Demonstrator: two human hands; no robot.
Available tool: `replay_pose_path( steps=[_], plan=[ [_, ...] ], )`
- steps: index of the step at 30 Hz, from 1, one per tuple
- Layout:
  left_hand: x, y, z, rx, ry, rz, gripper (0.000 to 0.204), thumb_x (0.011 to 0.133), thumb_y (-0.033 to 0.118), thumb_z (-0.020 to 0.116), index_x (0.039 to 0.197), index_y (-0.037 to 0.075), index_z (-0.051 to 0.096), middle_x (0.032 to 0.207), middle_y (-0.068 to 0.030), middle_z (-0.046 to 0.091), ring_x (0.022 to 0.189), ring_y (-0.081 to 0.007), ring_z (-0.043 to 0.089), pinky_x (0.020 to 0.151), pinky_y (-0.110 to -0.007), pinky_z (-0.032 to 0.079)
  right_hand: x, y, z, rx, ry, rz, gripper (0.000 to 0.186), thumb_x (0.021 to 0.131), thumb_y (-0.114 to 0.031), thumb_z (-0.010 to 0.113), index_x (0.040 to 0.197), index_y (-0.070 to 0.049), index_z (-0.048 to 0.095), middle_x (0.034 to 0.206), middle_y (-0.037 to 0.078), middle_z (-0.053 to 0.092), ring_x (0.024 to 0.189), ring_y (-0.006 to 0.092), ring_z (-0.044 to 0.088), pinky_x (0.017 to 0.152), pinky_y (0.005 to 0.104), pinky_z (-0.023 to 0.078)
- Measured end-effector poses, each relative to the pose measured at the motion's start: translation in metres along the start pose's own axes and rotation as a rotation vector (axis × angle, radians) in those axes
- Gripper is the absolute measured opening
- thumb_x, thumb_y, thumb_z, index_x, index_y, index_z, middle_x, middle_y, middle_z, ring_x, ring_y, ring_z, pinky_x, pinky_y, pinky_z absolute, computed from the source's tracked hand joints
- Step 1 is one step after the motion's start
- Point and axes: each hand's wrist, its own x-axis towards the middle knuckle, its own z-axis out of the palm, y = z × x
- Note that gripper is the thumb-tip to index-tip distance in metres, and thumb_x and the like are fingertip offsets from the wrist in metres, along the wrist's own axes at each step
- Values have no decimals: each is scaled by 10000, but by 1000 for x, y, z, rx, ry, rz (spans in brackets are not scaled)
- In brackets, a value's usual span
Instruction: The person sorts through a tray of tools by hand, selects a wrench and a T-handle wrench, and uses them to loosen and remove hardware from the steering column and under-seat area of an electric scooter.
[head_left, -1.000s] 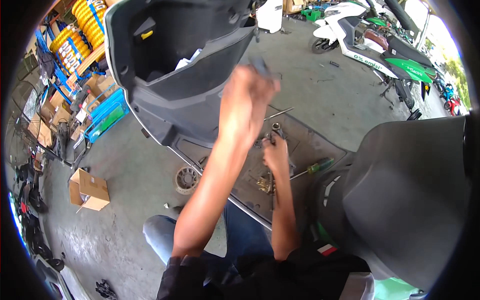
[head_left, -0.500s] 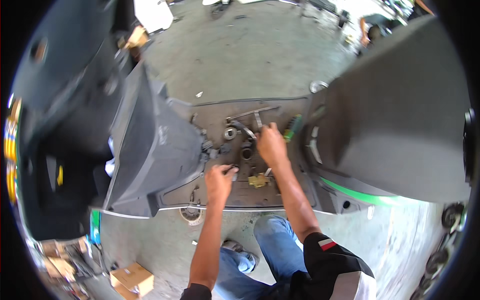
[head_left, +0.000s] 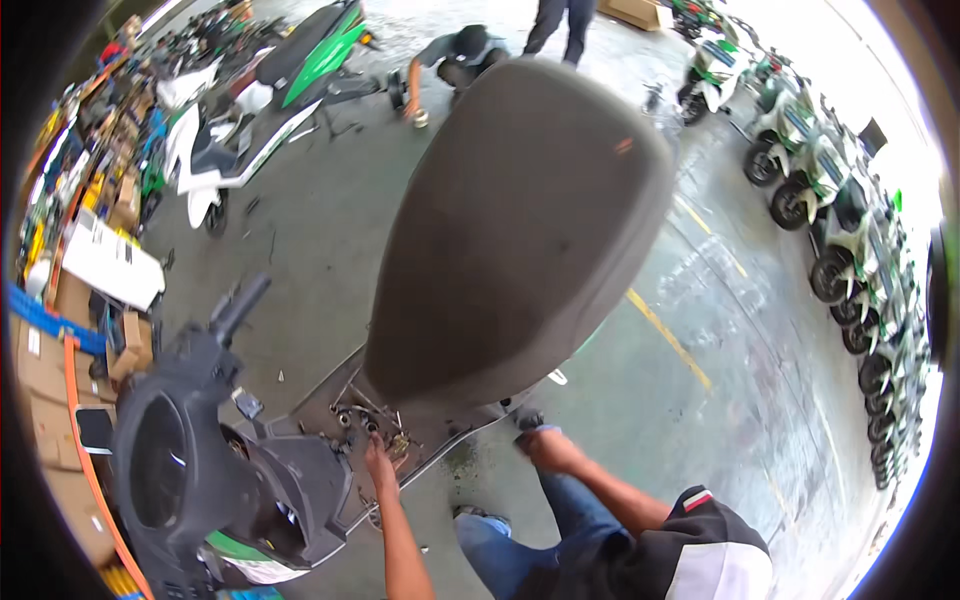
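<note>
My left hand (head_left: 381, 467) is low over the dark scooter footboard (head_left: 440, 432). Its fingers look bent together beside a small brass-coloured part (head_left: 400, 441); whatever they hold is too small to make out. Round metal parts (head_left: 346, 416) lie just beyond the fingertips, near a thin metal rod (head_left: 348, 384). My right hand (head_left: 556, 451) is off the footboard, by my right lower leg and dark shoe (head_left: 530, 418). Motion smears its fingers, so their grip is unclear. The scooter's big dark seat (head_left: 520, 230) hides the footboard's far right end.
Handlebars (head_left: 240, 310) and the front body stand at the left. A white and green scooter (head_left: 270, 110) is beyond, with a crouching person (head_left: 465, 60) nearby. Parked scooters (head_left: 835, 265) line the right side; shelves and boxes (head_left: 50, 370) fill the left.
The view has swung up and right, bringing in the seat and workshop. My right hand has left the metal tool over the footboard and moved to my leg. My left hand stays over the footboard.
</note>
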Motion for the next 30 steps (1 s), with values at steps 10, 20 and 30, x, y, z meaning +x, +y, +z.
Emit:
replay_pose_path(
  steps=[10,20,30],
  plan=[
    [62,88,74,-350,-273,-250,644,963,611,408,1442,187,480,1456,-64,504,1339,-326,462,1074,-604,392,116,-141,-405,766,530,-194,495,1055,-398,465,1265,24,615,1137,131,680,1094,175,601,973,311,440],
    [23,87,126,-644,-177,-395,558,1023,483,378,1366,78,549,1278,-91,625,1137,-282,618,953,-477,516,226,-238,-443,1204,-191,156,683,976,-620,501,1293,-22,598,1269,88,643,1084,196,615,966,332,485],
    [41,79,122,-751,-221,-303,581,1020,515,374,1336,70,573,1225,-86,650,1095,-263,638,936,-449,529,187,-229,-498,713,-253,324,905,826,-629,686,1386,48,472,1252,197,600,1117,250,621,910,365,524]
  ],
)
